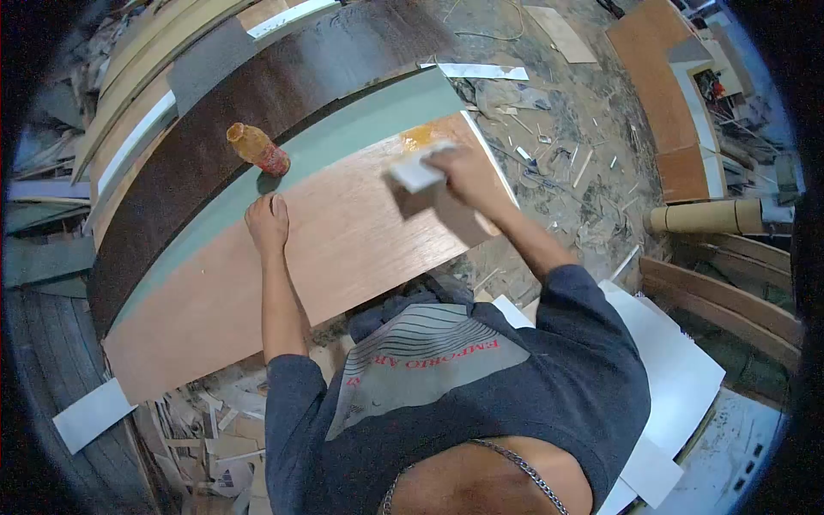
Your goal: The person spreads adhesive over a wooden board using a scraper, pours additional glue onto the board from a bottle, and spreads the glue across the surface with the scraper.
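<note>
A light wooden panel (343, 232) lies over a green board (360, 124). My right hand (459, 172) is closed on a flat white piece (415, 172), blurred by motion, over the panel's right part. Just beyond it, an amber wet patch (417, 136) shines on the wood. On the panel's far edge rests my left hand (268, 221), its fingers curled; whether anything is under them is hidden. A bottle (259, 149) with an orange top and red lower part stands on the green board, beyond my left hand.
A dark curved panel (197, 154) runs along the far side. Scraps and dust cover the floor (558, 163) at the right. A cardboard tube (705, 216) and white sheets (665, 343) lie at the right, a white offcut (94, 415) at the lower left.
</note>
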